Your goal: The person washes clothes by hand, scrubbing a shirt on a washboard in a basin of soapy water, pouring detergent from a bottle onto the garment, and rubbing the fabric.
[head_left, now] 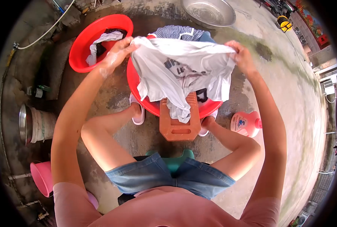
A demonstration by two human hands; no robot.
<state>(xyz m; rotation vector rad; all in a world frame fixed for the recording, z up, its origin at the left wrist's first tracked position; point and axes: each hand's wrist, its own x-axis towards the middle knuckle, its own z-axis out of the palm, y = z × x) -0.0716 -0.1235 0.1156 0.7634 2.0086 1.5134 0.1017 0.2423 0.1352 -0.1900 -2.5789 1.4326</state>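
Stretched between both hands is a wet white T-shirt [149, 68] with dark printing. My left hand [117, 53], with suds on the wrist, grips its upper left corner. At the opposite corner, my right hand [242, 57] pinches the cloth. The shirt hangs over a red basin [133, 81], and its lower end droops onto an orange-brown washboard [179, 133] leaning out over the basin's near rim. Behind the shirt, a blue checked garment [178, 32] shows at the far side of the basin. Much of the basin's inside is hidden by the shirt.
A second red basin [77, 53] at the left holds dark and white clothes. A metal basin [210, 15] stands at the back. To the right lies a pink detergent bottle [245, 124]. A pink bucket [42, 178] and a green stool [174, 162] are closer to me.
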